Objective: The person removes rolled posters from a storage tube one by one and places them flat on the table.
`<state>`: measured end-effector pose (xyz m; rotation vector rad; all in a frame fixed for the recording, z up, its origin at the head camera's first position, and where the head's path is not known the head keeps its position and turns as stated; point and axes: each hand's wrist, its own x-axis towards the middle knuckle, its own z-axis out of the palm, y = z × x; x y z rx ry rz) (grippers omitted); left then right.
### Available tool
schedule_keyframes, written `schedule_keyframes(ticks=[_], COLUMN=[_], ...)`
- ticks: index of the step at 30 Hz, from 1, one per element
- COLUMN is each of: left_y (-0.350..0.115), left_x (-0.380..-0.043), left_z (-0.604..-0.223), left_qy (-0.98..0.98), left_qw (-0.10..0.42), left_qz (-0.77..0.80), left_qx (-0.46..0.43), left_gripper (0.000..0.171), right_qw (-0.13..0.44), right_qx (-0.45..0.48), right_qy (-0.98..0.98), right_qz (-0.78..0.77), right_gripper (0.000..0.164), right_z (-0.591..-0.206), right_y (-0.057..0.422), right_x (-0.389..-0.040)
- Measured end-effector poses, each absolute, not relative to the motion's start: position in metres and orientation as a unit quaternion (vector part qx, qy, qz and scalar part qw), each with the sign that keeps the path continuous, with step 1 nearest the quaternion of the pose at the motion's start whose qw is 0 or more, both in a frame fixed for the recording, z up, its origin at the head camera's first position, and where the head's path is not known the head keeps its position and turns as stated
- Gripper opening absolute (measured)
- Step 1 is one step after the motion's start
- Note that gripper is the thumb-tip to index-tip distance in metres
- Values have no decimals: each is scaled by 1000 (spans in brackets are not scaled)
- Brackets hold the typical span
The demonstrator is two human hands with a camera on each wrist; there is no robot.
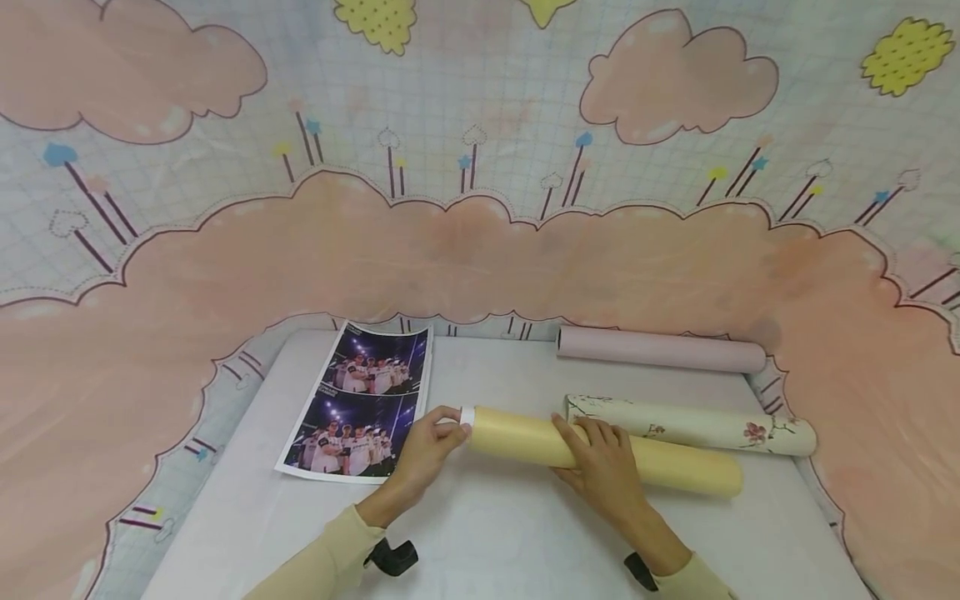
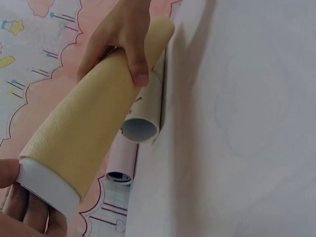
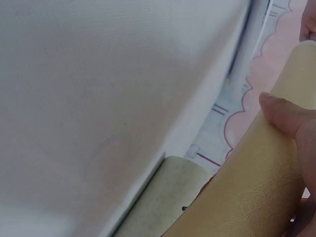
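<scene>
Head cam: your left hand [image 1: 427,450] pinches the white end [image 1: 467,415] of a long yellow textured roll [image 1: 517,437] over the white table [image 1: 495,542]; your right hand [image 1: 603,471] is clamped round its middle. Left wrist: cream floral tube [image 2: 146,104] and pale pink tube [image 2: 121,157] beyond, 2 total. Right wrist: thumb [image 3: 284,113] on the roll.

The yellow roll [image 1: 513,436] looks like finely wrinkled, faintly glossy paper, the photo sheet [image 1: 365,404] smooth paper.
</scene>
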<state>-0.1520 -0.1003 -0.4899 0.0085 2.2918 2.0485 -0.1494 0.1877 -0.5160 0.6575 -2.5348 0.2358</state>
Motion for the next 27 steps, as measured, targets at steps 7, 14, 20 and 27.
schedule_keyframes(ticks=[7, 14, 20, 27], left_y=[-110, -115, -116, -121], left_x=[-151, -148, -147, -146], left_z=[-489, -489, -492, -497], left_qy=[759, 772, 796, 805], left_qw=[12, 6, 1, 11], left_qz=[651, 635, 605, 592], left_qx=[12, 17, 34, 38], left_gripper=[16, 20, 19, 16], right_qw=[250, 246, 248, 260], right_qx=[251, 248, 246, 252], right_qy=[-930, -933, -932, -927], right_qz=[98, 92, 99, 97], right_gripper=[88, 88, 88, 89], right_z=[-518, -519, -520, -522], right_y=[184, 181, 180, 178], right_x=[-151, -152, -151, -150])
